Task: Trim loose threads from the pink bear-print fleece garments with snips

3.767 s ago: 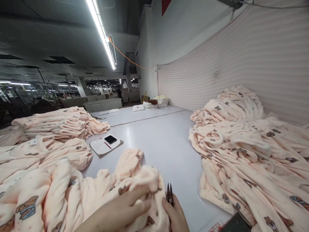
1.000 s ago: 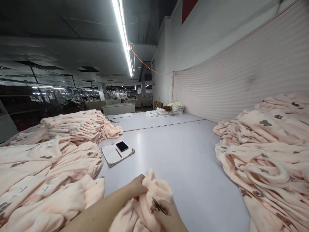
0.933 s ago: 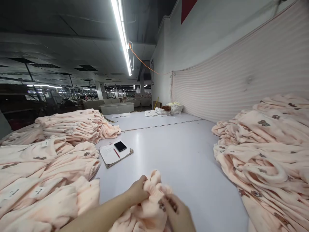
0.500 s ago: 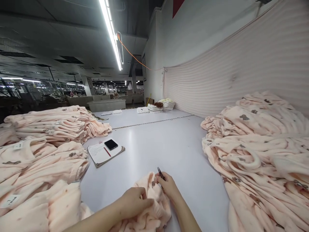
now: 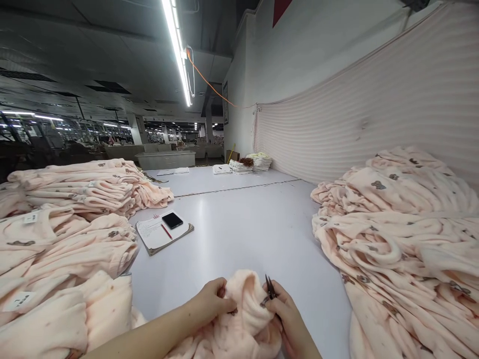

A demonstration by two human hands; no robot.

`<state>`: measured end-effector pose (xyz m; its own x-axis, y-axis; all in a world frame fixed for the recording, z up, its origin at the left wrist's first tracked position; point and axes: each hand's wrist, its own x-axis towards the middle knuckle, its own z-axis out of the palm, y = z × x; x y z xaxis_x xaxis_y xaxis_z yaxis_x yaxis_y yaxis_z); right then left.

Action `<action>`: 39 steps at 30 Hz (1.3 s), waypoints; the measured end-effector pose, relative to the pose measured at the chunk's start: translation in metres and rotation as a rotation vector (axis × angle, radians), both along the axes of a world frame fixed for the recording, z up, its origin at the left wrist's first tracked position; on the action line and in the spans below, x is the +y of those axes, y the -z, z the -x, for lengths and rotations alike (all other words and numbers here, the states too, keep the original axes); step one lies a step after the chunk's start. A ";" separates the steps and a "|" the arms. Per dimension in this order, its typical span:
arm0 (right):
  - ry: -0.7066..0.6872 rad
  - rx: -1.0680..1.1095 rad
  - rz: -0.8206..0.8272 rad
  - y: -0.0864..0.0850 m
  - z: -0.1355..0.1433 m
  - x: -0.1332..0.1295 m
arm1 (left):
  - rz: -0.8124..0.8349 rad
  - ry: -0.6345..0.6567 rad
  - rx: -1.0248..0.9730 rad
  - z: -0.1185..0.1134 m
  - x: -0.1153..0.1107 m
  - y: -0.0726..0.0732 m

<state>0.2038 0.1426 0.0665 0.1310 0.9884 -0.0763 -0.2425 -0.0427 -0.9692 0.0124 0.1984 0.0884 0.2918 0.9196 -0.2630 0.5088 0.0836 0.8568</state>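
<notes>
A fluffy pale-pink garment (image 5: 245, 319) with small brown prints is bunched at the front edge of the table. My left hand (image 5: 213, 299) is closed on its left side, thumb and fingers pinching the fabric. On the other side, my right hand (image 5: 284, 306) is closed around small dark thread snips (image 5: 270, 286), whose pointed blades stick up past the fingers. The right fingers also touch the garment's upper edge. Folds of cloth hide part of the right hand's grip.
Folded pink garments with white tags form a pile (image 5: 93, 192) on the left. A looser heap (image 5: 404, 239) lies on the right. A notebook (image 5: 153, 237) holds a black phone (image 5: 172, 220) and a red pen (image 5: 166, 231). White stacks (image 5: 258, 162) stand at the table's far end.
Both hands have spread slightly; the right hand with the snips has moved right. The garment's top fold now stands wider and more open between them. The view has shifted a little.
</notes>
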 end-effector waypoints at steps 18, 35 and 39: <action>0.286 -1.132 -0.456 -0.043 0.017 -0.040 | -0.085 0.084 -0.450 -0.011 -0.039 -0.035; 0.211 -1.416 -0.432 -0.051 0.003 -0.047 | 0.083 0.070 -0.453 -0.007 -0.040 -0.036; 0.169 -1.428 -0.410 -0.053 0.002 -0.052 | 0.247 0.070 -0.591 -0.009 -0.041 -0.039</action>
<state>0.2022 0.0907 0.1197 -0.0339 0.8749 0.4832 0.9213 0.2147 -0.3241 0.0216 0.1571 0.1273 0.5097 0.8259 -0.2411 -0.0319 0.2982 0.9540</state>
